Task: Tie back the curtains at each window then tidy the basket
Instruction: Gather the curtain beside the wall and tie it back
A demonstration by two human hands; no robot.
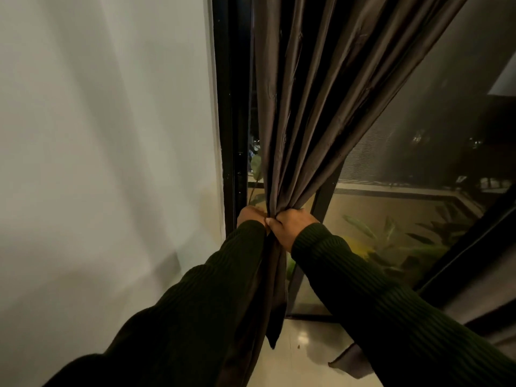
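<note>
Both hands clutch the gathered brown curtain (301,107) at one pinched waist, just below the frame's centre. The left hand (251,216) wraps the bunch from its nine o'clock side, fingers curled round the folds; the right hand (290,227) clamps it from three o'clock, knuckles up, its thumb meeting the left hand. From the grip the cloth fans out toward twelve and one o'clock, and a narrow tail hangs toward six o'clock between the two dark green ribbed sleeves (391,303). The black window frame (231,135) stands at the left hand's eleven o'clock, the pale wall (97,163) at nine. Potted leaves (391,238) show through the glass at three o'clock.
</note>
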